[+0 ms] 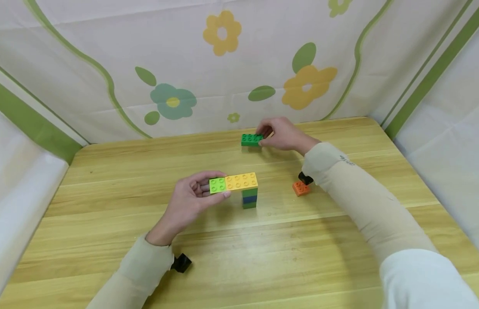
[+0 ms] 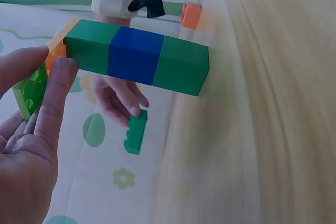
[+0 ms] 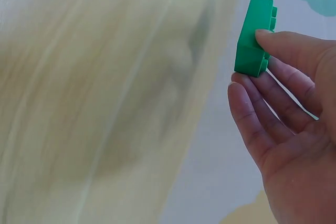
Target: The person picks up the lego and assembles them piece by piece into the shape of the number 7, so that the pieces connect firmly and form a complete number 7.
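My left hand [image 1: 188, 198] pinches the left end of a toy brick build between thumb and fingers. On its top, a lime brick [image 1: 217, 185] sits beside a longer yellow brick [image 1: 241, 181]. From the yellow brick's right end hangs a column of green, blue [image 2: 135, 54] and green bricks; whether its foot touches the table I cannot tell. Farther back, my right hand [image 1: 283, 134] grips a green brick [image 3: 254, 38] by one end, studs up in the head view. That brick appears raised off the table. An orange brick [image 1: 301, 188] lies near the right sleeve.
The wooden table [image 1: 119, 189] ends at the back against a white flowered cloth [image 1: 116, 43]. More cloth hangs along both sides. Black wrist-camera mounts [image 1: 181, 262] stick out from both sleeves, the right one close above the orange brick.
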Demonstrator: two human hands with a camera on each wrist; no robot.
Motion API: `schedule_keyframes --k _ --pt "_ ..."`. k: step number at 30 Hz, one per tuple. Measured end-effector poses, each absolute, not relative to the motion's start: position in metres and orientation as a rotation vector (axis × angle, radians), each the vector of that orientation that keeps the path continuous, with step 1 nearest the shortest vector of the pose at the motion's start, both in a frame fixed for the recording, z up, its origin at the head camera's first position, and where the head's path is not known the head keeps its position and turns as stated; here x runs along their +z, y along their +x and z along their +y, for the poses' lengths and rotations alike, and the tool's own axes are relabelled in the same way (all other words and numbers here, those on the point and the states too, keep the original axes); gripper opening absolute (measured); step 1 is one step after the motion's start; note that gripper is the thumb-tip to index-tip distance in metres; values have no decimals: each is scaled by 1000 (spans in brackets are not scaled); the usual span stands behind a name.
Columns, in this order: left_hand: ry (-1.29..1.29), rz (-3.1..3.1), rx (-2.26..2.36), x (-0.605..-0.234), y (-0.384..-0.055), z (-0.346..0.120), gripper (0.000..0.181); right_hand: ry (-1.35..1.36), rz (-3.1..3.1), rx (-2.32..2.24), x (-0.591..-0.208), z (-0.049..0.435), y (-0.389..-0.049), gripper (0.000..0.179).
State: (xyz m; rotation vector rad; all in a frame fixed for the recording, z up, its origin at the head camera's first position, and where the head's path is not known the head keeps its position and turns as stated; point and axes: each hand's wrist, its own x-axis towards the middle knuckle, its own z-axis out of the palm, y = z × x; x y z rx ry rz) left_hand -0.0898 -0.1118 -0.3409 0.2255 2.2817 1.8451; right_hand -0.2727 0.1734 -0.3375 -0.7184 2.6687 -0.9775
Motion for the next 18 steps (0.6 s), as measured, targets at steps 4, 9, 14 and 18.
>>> schedule_keyframes --k 4,9,14,18 --pt "226 2296 1844 -341 -96 -109 42 -709 2683 -1026 -326 181 -270 27" --pt "214 2288 1842 -340 -104 -107 42 -709 2679 -1068 -307 185 -262 26" --pt "217 2279 1851 -339 -112 -104 43 -769 2652 -1109 -285 179 -246 28" --pt "222 2270 1851 -338 -117 -102 42 -956 2611 -1139 -267 172 -227 28"
